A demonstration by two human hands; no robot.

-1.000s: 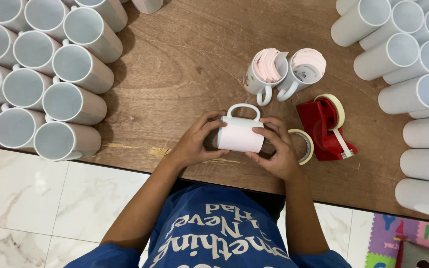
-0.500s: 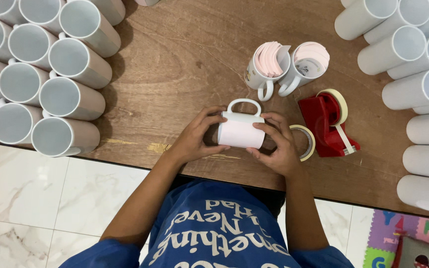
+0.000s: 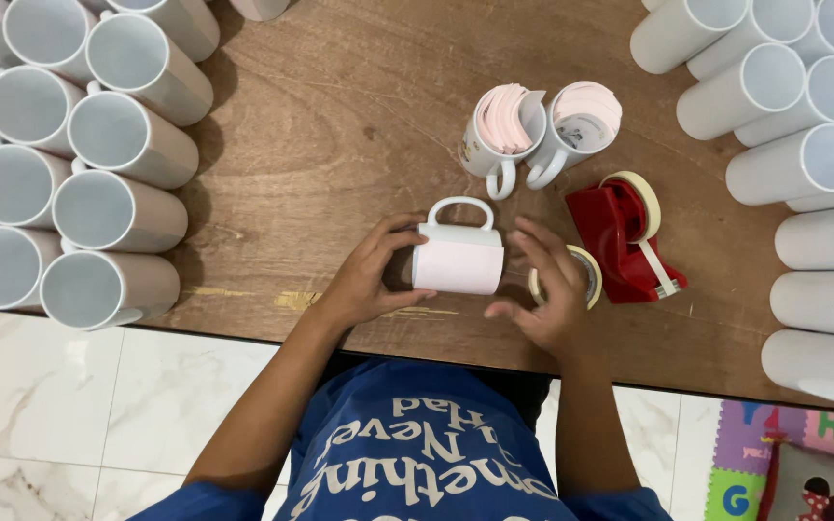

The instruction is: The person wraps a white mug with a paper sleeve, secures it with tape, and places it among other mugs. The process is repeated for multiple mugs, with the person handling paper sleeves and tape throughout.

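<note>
1. Holding a white mug (image 3: 458, 253) on its side over the wooden table (image 3: 340, 125), near the front edge, handle pointing away from you; a pale pink sheet covers its body
2. Your left hand (image 3: 369, 280) grips the mug's left end, thumb under, fingers curled over the top
3. Your right hand (image 3: 547, 289) sits at the mug's right end, fingers spread and loosely bent; you can't tell from here whether it is actually clasping the mug
4. A loose tape roll (image 3: 586, 275) lies just behind your right hand, touching the red tape dispenser (image 3: 625, 241)
5. Two upright mugs stuffed with pink sheets (image 3: 542, 121) stand beyond the held mug
6. Rows of plain white mugs lie on their sides at far left (image 3: 98, 207) and far right (image 3: 813, 164)
</note>
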